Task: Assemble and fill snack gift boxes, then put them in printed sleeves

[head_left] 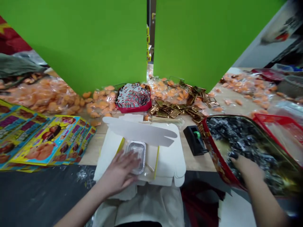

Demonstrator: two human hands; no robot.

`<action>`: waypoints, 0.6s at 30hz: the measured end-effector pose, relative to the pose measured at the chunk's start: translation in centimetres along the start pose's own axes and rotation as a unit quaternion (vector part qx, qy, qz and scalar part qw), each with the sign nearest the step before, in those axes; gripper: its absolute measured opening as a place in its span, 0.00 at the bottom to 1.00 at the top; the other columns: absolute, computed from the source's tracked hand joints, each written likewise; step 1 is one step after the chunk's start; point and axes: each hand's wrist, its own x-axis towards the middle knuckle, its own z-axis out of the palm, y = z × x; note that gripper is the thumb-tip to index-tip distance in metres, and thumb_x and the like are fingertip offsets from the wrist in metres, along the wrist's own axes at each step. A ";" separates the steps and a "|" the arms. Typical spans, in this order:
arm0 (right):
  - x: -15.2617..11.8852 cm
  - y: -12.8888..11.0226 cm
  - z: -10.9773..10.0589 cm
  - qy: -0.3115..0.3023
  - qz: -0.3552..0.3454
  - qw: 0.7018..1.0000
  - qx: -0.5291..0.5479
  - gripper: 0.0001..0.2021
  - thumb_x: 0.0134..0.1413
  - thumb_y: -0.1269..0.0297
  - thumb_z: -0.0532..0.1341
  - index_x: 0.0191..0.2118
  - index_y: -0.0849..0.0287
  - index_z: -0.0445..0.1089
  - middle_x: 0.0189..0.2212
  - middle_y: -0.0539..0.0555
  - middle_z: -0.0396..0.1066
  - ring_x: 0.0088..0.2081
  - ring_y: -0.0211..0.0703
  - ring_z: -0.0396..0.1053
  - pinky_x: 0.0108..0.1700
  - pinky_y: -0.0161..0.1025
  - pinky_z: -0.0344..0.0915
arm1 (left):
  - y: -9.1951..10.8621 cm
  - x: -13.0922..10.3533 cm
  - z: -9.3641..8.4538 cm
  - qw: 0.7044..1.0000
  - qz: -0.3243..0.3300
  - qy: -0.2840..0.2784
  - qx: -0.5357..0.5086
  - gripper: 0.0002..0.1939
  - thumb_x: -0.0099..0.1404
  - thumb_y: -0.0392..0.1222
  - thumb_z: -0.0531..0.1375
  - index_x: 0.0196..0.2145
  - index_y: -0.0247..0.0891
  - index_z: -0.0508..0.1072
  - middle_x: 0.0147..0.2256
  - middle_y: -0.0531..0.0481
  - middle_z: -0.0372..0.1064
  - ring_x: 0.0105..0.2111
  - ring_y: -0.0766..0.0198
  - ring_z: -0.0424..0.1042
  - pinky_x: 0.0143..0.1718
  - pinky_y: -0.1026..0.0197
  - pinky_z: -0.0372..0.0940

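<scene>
My left hand [124,168] rests over a small foil tray [139,149], its fingers spread and slightly blurred. The tray sits in the middle of an unfolded white cardboard box [168,160] with flaps lying out to both sides. A thin wooden stick [149,167] lies to the right of the tray. Over on the right, my right hand [248,168] reaches into a large red-rimmed tin [221,168] full of dark, clear-wrapped packets [239,132]. Its fingers are closed at a small dark packet [234,155], and part of the hand's grip is hidden.
Printed yellow-blue boxes [47,138] lie fanned at left. A black tape dispenser [195,140] stands beside the tin. Behind are a red tray of sachets [133,96], gold packets [175,110], orange wrapped pieces [52,91], green panels [94,41]. A red basket [270,121] stands at right.
</scene>
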 end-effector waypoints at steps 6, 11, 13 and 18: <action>-4.3 -2.6 -2.9 0.311 -0.013 0.947 0.073 0.16 0.55 0.60 0.50 0.36 0.57 0.74 0.41 0.68 0.71 0.46 0.65 0.67 0.38 0.55 0.62 | -2.2 -2.4 0.5 0.996 0.002 -0.085 -0.031 0.22 0.61 0.59 0.55 0.48 0.47 0.71 0.58 0.47 0.62 0.60 0.49 0.55 0.62 0.37 0.29; -17.1 -11.8 -3.7 0.378 -0.395 0.792 0.270 0.16 0.57 0.67 0.54 0.50 0.46 0.66 0.39 0.52 0.74 0.38 0.46 0.72 0.37 0.43 0.68 | -2.6 -2.6 1.8 0.997 -0.026 -0.057 -0.035 0.23 0.61 0.58 0.56 0.49 0.45 0.69 0.57 0.45 0.62 0.59 0.50 0.58 0.60 0.42 0.44; -20.7 -16.7 -2.2 0.261 -0.488 0.759 0.342 0.16 0.56 0.72 0.55 0.49 0.50 0.65 0.38 0.50 0.74 0.38 0.42 0.72 0.38 0.40 0.70 | -2.3 -2.4 2.1 0.997 -0.040 -0.054 -0.037 0.23 0.61 0.58 0.55 0.50 0.44 0.69 0.57 0.44 0.63 0.58 0.51 0.59 0.59 0.44 0.48; -21.7 -24.0 1.5 0.181 -0.518 0.783 0.293 0.05 0.54 0.66 0.59 0.36 0.53 0.71 0.25 0.50 0.72 0.34 0.47 0.71 0.38 0.44 0.71 | -1.8 -2.1 2.1 0.996 -0.050 -0.059 -0.048 0.21 0.62 0.55 0.56 0.48 0.41 0.70 0.56 0.43 0.64 0.58 0.50 0.59 0.59 0.43 0.46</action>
